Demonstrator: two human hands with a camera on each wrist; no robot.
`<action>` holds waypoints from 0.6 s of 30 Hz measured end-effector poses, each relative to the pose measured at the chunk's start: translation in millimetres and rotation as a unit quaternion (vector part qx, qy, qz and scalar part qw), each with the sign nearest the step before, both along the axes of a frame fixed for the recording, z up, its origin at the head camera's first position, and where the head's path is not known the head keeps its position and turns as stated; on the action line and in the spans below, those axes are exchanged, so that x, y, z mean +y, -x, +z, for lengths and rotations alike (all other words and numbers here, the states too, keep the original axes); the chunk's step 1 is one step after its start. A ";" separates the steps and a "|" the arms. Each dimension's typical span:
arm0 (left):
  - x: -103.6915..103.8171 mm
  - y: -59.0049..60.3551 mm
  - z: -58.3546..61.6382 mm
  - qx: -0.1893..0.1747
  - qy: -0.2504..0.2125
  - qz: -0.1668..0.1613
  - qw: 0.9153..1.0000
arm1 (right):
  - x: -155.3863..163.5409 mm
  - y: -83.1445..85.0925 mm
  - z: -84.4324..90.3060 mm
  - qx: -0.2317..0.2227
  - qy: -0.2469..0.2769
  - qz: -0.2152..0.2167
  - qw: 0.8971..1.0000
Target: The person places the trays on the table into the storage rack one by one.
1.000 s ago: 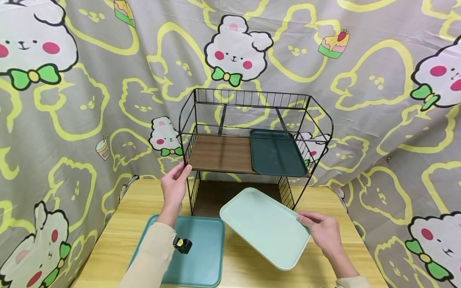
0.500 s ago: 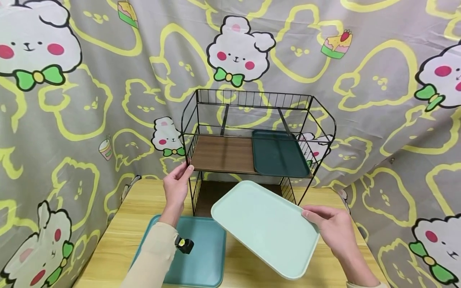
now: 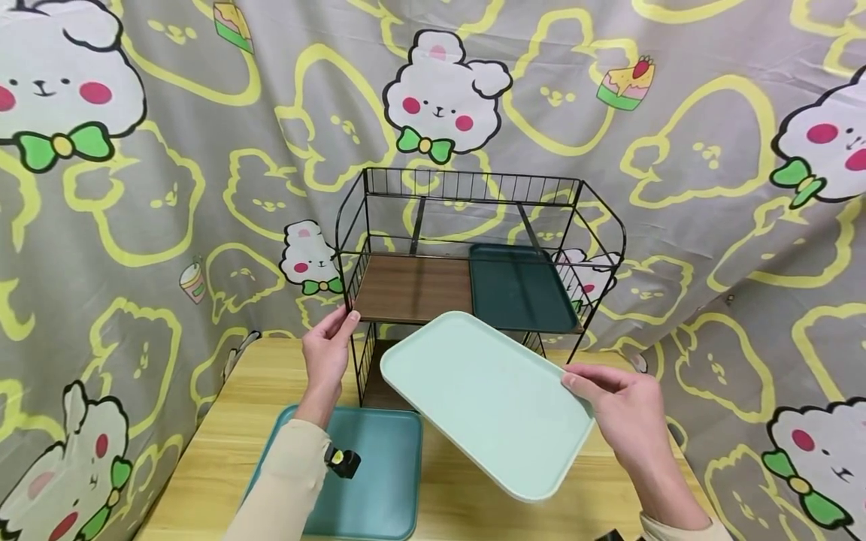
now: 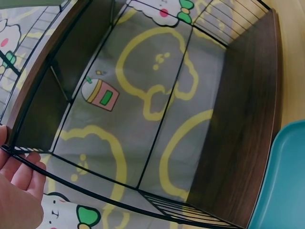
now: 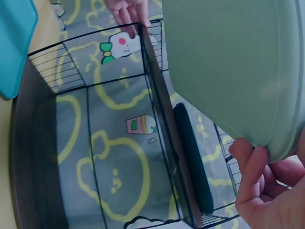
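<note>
My right hand (image 3: 632,409) pinches a pale mint tray (image 3: 487,406) by its right edge, thumb on top. The tray is tilted in the air in front of the black wire rack, its far corner overlapping the front edge of the brown middle shelf (image 3: 413,289). In the right wrist view, fingers (image 5: 252,167) support its underside. My left hand (image 3: 325,357) grips the rack at the left front corner of that shelf; in the left wrist view, its fingers (image 4: 24,176) sit under the shelf corner. A dark green tray (image 3: 521,289) lies on the shelf's right half.
On the wooden table (image 3: 223,428), a teal tray (image 3: 379,466) lies at the front left, partly covered by my left forearm. The rack's lower shelf (image 4: 243,114) is dark wood. Its top level has crossbars (image 3: 418,225) without a board. A patterned curtain (image 3: 257,173) surrounds the table.
My right hand has raised the pale mint tray and brought its far corner up to the middle shelf's front edge. My left hand keeps its grip on the rack.
</note>
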State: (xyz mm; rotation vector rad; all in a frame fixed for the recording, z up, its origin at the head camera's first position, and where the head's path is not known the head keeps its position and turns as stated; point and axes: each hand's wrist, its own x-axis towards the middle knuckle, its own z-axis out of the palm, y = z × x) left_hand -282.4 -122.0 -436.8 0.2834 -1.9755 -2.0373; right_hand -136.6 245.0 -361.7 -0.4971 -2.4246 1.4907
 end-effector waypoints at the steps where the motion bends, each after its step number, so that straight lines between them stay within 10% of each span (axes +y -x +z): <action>1: 0.2 -0.2 0.3 -0.001 -0.001 0.000 1.000 | -1.7 0.4 1.8 0.007 -0.004 -0.003 1.000; 18: 1.1 1.1 -1.6 0.006 -0.007 0.010 1.000 | -56.7 34.0 7.8 0.120 -0.023 -0.092 0.988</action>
